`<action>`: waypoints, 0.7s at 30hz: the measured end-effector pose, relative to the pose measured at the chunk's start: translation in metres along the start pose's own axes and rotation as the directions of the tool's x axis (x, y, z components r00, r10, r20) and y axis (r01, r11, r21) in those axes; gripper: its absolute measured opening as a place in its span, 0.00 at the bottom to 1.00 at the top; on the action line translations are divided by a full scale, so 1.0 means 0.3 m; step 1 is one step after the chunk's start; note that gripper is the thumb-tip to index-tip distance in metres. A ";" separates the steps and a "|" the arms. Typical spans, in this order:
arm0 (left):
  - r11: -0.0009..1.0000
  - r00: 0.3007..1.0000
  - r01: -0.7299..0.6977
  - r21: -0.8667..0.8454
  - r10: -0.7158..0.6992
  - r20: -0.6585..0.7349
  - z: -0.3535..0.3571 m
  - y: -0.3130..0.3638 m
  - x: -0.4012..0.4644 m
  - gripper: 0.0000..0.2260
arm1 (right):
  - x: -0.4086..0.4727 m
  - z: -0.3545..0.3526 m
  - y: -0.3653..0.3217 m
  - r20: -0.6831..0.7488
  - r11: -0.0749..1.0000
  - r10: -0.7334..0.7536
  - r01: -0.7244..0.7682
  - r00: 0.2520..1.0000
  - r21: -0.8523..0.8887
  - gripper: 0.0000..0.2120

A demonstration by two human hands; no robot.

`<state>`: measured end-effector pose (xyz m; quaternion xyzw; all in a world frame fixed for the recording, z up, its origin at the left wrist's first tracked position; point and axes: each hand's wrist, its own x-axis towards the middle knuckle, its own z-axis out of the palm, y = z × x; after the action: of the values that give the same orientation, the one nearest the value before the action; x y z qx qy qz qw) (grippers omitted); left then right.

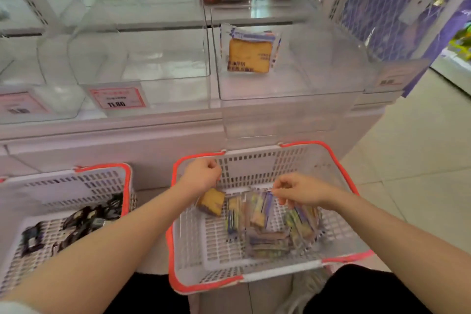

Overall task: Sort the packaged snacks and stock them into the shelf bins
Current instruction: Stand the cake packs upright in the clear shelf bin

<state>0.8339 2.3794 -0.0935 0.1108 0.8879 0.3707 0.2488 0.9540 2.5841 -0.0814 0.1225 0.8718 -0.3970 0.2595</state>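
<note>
Over the red-rimmed basket (254, 275), left hand (201, 176) pinching a cake packet (211, 201), right hand (298, 190) gripping another wrapper (265, 208); thin pinches likely to slip before reaching the clear bin (293, 89) above.

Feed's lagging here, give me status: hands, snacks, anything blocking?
Left hand holds a cake pack; right hand pinches a wrapper in the basket. One pack already in the bin. Nothing blocking.

We face a white metal shelving unit (107, 135) beyond the fingers; pale glossy floor tiles (420, 140) spread rightward, beside a purple lattice-patterned wall panel (377, 7).
</note>
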 end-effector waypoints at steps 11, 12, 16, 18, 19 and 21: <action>0.913 0.962 -0.113 0.391 0.002 0.273 0.330 -0.172 0.085 0.08 | 0.196 0.235 0.526 -0.308 0.782 0.486 -0.565 0.818 -0.265 0.19; 0.906 0.956 -0.115 0.407 -0.010 0.292 0.356 -0.183 0.091 0.08 | 0.195 0.254 0.557 -0.292 0.759 0.514 -0.587 0.806 -0.283 0.20; 0.913 0.914 -0.107 0.392 -0.065 0.401 0.437 -0.220 0.086 0.07 | 0.189 0.333 0.645 -0.225 0.782 0.580 -0.613 0.783 -0.116 0.18; 0.914 0.898 -0.122 0.386 -0.064 0.435 0.461 -0.229 0.081 0.09 | 0.191 0.343 0.655 -0.218 0.762 0.628 -0.647 0.747 -0.023 0.16; 0.913 0.894 -0.134 0.385 -0.056 0.444 0.467 -0.230 0.080 0.10 | 0.196 0.339 0.655 -0.205 0.739 0.664 -0.672 0.719 0.038 0.14; 0.908 0.888 -0.169 0.383 -0.029 0.460 0.473 -0.222 0.079 0.10 | 0.205 0.323 0.638 -0.158 0.707 0.706 -0.679 0.690 0.196 0.10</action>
<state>0.8872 2.4274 -0.2350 0.2771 0.8578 0.1476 0.4068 1.0174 2.6366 -0.2888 0.5016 0.7580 -0.3058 0.2834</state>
